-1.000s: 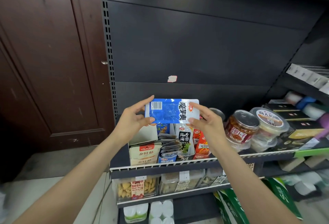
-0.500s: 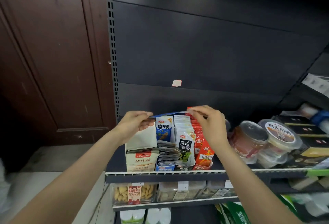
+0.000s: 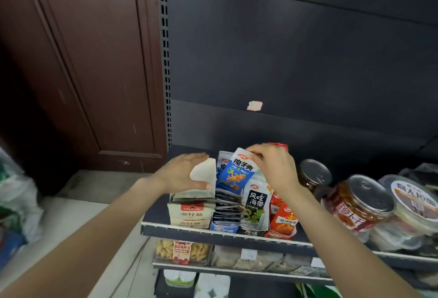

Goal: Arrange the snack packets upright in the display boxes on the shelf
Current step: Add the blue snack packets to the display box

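Shelf (image 3: 213, 229) boxes hold upright pkts: beige, blue, kelp, red. Right hand (image 3: 275, 167) pinches top of blue packet (image 3: 238, 171), tilted over blue box (image 3: 222, 226). Left hand (image 3: 182, 172), fingers straight, presses white flap (image 3: 205, 173) beside it.

The blue snack packet (image 3: 238, 171) is showing glossy printed foil-like plastic, catching light. The cream display box (image 3: 189, 212) is looking like matt cardboard, its raised flap (image 3: 204, 173) plain and uncoated. The shelf (image 3: 213, 231) and back panel (image 3: 296, 60) are reading as dark matt painted metal. The jars (image 3: 355, 207) are gleaming with clear plastic walls and shiny metal lids. The door (image 3: 83, 60) is showing scuffed brown wood.
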The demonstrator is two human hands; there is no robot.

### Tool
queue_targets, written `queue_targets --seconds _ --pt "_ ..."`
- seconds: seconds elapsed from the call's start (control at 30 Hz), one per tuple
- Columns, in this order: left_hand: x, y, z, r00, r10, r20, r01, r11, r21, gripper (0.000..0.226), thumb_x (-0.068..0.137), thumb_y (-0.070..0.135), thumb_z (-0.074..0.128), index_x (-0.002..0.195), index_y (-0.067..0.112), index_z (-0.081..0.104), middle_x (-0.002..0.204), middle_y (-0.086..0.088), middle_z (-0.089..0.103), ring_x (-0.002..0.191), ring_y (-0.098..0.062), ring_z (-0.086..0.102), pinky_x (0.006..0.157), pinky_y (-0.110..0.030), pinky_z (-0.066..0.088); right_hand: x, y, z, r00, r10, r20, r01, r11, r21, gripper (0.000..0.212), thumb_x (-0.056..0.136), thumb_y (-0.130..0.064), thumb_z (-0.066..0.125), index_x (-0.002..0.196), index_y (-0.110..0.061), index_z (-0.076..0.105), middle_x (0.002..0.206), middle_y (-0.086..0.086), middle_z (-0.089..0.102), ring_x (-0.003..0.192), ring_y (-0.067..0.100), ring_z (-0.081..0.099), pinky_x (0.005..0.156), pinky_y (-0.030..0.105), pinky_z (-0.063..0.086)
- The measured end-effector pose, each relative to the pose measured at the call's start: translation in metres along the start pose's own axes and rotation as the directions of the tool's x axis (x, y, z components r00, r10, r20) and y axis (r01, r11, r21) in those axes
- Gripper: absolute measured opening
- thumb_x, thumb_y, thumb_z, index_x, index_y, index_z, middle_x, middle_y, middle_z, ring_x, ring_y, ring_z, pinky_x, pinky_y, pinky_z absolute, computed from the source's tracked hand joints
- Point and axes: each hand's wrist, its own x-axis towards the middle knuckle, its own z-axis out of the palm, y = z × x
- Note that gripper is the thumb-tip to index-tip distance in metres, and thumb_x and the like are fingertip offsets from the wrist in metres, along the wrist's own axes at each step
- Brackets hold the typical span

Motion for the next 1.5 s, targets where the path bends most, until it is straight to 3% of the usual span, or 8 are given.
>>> queue_targets --seconds 0.2,0.5,0.73,0.83,1.0,1.23,1.37,1.5 --pt "0.003 -0.003 -0.004 0.999 0.015 0.033 -0.016 1.0 0.011 0.091 0.077 0.064 0.059 0.15 0.029 0.017 0.157 0.008 0.017 0.144 -0.013 0.015 0.115 -0.028 0.01 0.019 -0.002 0.039 0.992 -0.027 0.122 0.029 0.999 -0.014 0.023 0.093 -0.022 0.057 0.114 -0.028 0.066 0.107 -0.005 0.07 0.098 0.017 0.065 0.077 0.031 0.052" --pt "0.003 -0.006 -0.002 1.0 0.02 0.001 -0.02 1.0 0.023 0.087 0.08 0.059 0.061 0.149 0.03 0.018 0.156 0.01 0.018 0.143 -0.012 0.017 0.115 -0.031 0.01 0.037 0.001 0.081 0.989 -0.05 0.143 0.083 0.969 -0.232 0.043 0.086 -0.002 0.06 0.123 -0.025 0.062 0.113 -0.001 0.059 0.11 0.018 0.049 0.074 0.027 0.047" --pt "-0.004 -0.001 -0.002 1.0 0.009 0.003 -0.009 0.999 0.034 0.094 0.077 0.063 0.06 0.151 0.028 0.013 0.158 0.01 0.009 0.145 -0.013 0.008 0.116 -0.032 0.009 0.016 -0.01 0.058 0.993 -0.023 0.114 0.013 0.996 0.083 0.039 0.092 -0.011 0.056 0.13 -0.018 0.055 0.122 0.003 0.056 0.113 0.019 0.05 0.091 0.033 0.046" --pt "-0.014 0.002 -0.002 1.0 -0.002 -0.025 0.003 0.999 0.05 0.098 0.076 0.065 0.061 0.151 0.025 0.012 0.158 0.009 0.006 0.145 -0.014 0.006 0.116 -0.031 0.01 -0.005 -0.014 0.043 0.969 0.003 0.248 -0.073 0.96 0.271 0.03 0.089 -0.02 0.062 0.119 -0.017 0.065 0.113 0.003 0.065 0.099 0.014 0.06 0.091 0.034 0.049" --pt "-0.021 0.006 -0.004 0.998 -0.022 0.059 0.016 0.994 0.112 0.108 0.072 0.07 0.061 0.151 0.024 0.004 0.159 0.009 0.0 0.145 -0.015 0.003 0.116 -0.036 0.011 -0.023 -0.023 0.037 0.901 0.002 0.434 -0.048 0.994 0.096 0.026 0.087 -0.027 0.065 0.112 -0.025 0.068 0.105 0.0 0.07 0.095 0.015 0.063 0.084 0.036 0.052" --pt "-0.018 0.004 -0.002 0.999 -0.027 0.027 0.025 0.997 0.077 0.102 0.074 0.068 0.059 0.151 0.023 0.008 0.159 0.008 0.005 0.145 -0.017 0.008 0.116 -0.037 0.016 -0.028 -0.037 0.036 0.937 -0.02 0.347 0.069 0.989 -0.127 0.03 0.092 -0.01 0.049 0.112 -0.023 0.068 0.111 0.002 0.067 0.097 0.022 0.061 0.078 0.032 0.047" --pt "-0.016 0.005 -0.005 0.999 -0.035 -0.015 0.035 0.999 -0.026 0.081 0.085 0.057 0.056 0.15 0.028 0.016 0.157 0.007 0.015 0.144 -0.018 0.012 0.115 -0.038 0.017 -0.028 -0.036 0.019 0.983 0.019 0.185 -0.018 1.0 -0.004 0.025 0.091 -0.008 0.053 0.106 -0.019 0.071 0.101 0.001 0.064 0.09 0.019 0.061 0.076 0.035 0.051" --pt "-0.016 0.011 -0.008 0.99 0.008 -0.139 -0.06 0.925 -0.374 0.059 0.091 0.033 0.058 0.144 0.033 0.032 0.133 0.001 0.049 0.129 -0.019 0.037 0.104 -0.029 0.029 -0.027 -0.03 -0.017 0.987 0.132 -0.095 -0.11 0.971 0.21 0.018 0.089 -0.009 0.06 0.098 -0.018 0.073 0.094 -0.002 0.066 0.082 0.01 0.061 0.076 0.024 0.05"
